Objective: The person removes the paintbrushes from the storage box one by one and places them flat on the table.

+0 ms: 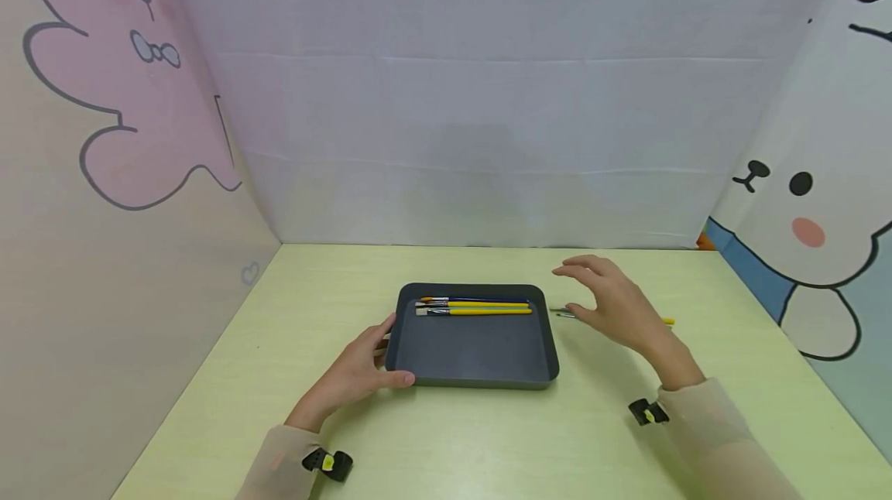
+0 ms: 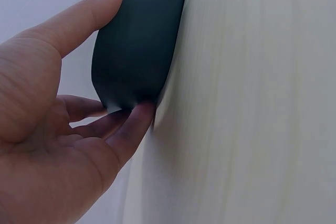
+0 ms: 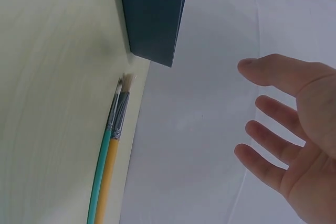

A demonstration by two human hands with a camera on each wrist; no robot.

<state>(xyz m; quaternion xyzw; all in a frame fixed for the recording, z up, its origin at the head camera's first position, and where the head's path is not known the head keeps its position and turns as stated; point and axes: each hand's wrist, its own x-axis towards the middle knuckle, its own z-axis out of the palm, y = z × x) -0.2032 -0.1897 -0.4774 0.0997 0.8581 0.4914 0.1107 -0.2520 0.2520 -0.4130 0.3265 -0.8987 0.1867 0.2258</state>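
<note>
A dark grey rectangular tray (image 1: 474,353) rests on the table. My left hand (image 1: 362,364) grips its near left corner, the thumb along the front side and the fingers against the left side, as the left wrist view also shows on the tray wall (image 2: 139,40). Inside, near the far edge, lie a dark-handled paintbrush (image 1: 488,299) and two yellow-handled paintbrushes (image 1: 495,312), bristles to the left. My right hand (image 1: 616,306) hovers right of the tray, thumb and fingers apart, holding nothing. Below it, a green-handled paintbrush (image 3: 101,174) and an orange-yellow one (image 3: 108,177) lie side by side.
The pale wooden table (image 1: 481,446) reaches back to a white cloth wall (image 1: 481,113). Side panels with a pink cartoon figure (image 1: 139,82) and a white one (image 1: 815,198) flank it.
</note>
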